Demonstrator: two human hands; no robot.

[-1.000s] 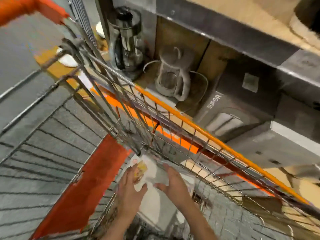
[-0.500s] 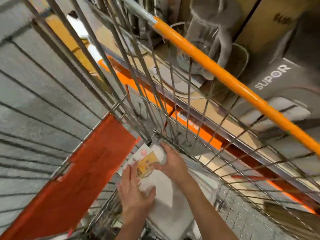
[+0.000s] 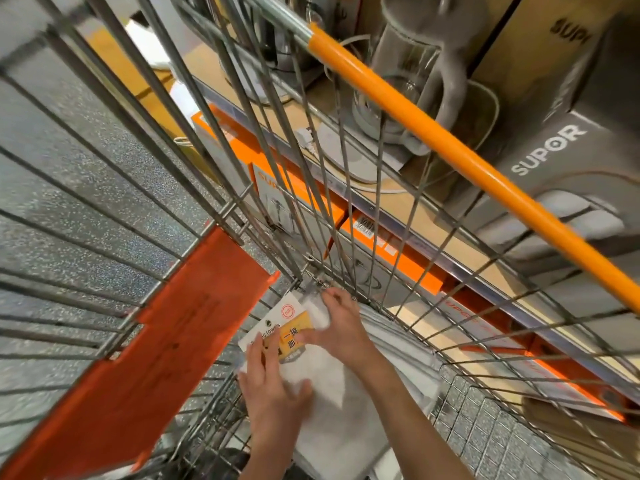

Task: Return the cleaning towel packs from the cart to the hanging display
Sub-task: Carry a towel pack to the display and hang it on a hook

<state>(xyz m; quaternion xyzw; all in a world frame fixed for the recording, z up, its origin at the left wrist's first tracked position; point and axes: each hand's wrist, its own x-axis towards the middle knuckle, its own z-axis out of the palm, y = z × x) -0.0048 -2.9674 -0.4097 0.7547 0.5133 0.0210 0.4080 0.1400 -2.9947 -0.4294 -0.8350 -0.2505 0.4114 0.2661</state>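
A white cleaning towel pack (image 3: pixel 322 382) with a yellow and white label lies on top of a stack of similar packs inside the wire cart (image 3: pixel 173 216). My left hand (image 3: pixel 273 386) grips its left edge, fingers over the label and thumb on the white cloth. My right hand (image 3: pixel 341 323) holds the pack's upper end, fingers curled over the top near the cart's far corner. More white packs (image 3: pixel 398 344) lie under and to the right of it. No hanging display is in view.
The cart's orange flap (image 3: pixel 166 341) stands at the left and its orange handle bar (image 3: pixel 467 161) crosses the upper right. Beyond the wires, a shelf holds a grey blender (image 3: pixel 412 74) and a grey SUPOR box (image 3: pixel 554 157). Speckled grey floor lies to the left.
The view has dropped closer into the cart. Both hands stay on the top pack; my right hand has shifted slightly further over its upper end.
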